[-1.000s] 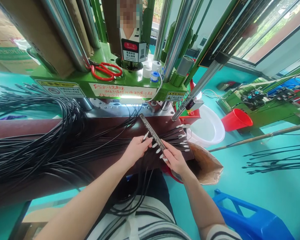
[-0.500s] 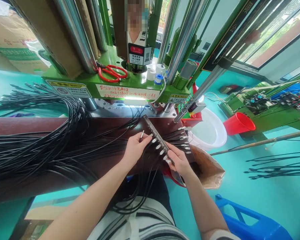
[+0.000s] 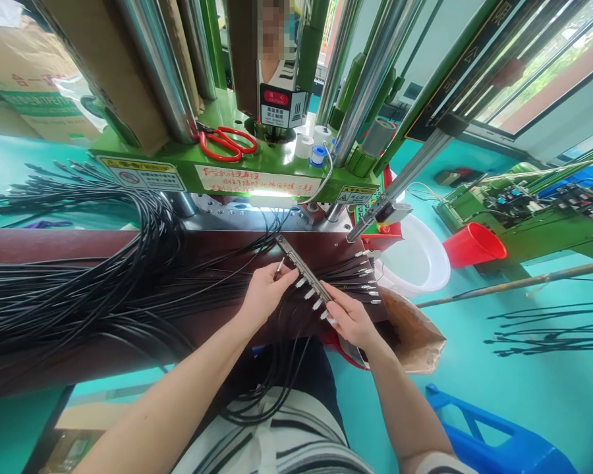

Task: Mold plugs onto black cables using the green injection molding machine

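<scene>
Well, left hand (image 3: pixel 265 296) and right hand (image 3: pixel 350 321), angled inward

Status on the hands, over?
Left hand beside a metal cable pin. Right hand on the metal bar. Black cables fanned beneath both.

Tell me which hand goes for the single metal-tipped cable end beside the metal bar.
Left hand: its fingers sit right by the metal-tipped cable end, while the right hand is occupied at the lower end of the metal bar.
</scene>
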The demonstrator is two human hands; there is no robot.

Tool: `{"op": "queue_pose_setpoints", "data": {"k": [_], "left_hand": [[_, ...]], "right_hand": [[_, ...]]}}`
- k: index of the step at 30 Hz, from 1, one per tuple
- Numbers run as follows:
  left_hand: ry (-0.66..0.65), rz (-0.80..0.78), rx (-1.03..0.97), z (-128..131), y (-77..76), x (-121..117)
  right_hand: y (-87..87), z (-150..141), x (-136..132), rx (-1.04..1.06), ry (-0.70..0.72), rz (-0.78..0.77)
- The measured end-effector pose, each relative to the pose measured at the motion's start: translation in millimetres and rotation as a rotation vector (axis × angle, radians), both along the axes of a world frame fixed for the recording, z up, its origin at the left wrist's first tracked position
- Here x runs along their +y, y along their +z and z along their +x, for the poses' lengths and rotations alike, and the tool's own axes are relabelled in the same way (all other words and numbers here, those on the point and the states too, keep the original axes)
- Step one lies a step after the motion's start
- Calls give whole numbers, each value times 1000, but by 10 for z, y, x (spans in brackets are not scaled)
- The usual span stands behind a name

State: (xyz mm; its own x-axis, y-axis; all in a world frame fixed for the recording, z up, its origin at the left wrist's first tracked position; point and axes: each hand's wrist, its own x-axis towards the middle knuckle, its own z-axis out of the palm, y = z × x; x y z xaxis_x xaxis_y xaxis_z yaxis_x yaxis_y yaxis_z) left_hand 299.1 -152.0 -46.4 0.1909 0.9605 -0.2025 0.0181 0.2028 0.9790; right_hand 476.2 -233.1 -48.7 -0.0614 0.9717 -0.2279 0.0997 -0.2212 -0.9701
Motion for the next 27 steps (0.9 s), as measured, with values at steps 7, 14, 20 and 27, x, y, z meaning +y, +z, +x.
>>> {"op": "queue_pose_setpoints", "data": {"k": [7,14,20,27], "left_hand": [[72,77,-67,-61,17,-6],[-12,-117,-139,-57,-21,-1],[-17,-167,-171,-79,10,30],[-30,-155,-189,-109,14,29]], "right_hand": [[45,14,-5,125,-121,-97],[95,28,0,128,-46,-93],[113,54,20,97,1,-105],[107,65,24,64,41,-105]]}}
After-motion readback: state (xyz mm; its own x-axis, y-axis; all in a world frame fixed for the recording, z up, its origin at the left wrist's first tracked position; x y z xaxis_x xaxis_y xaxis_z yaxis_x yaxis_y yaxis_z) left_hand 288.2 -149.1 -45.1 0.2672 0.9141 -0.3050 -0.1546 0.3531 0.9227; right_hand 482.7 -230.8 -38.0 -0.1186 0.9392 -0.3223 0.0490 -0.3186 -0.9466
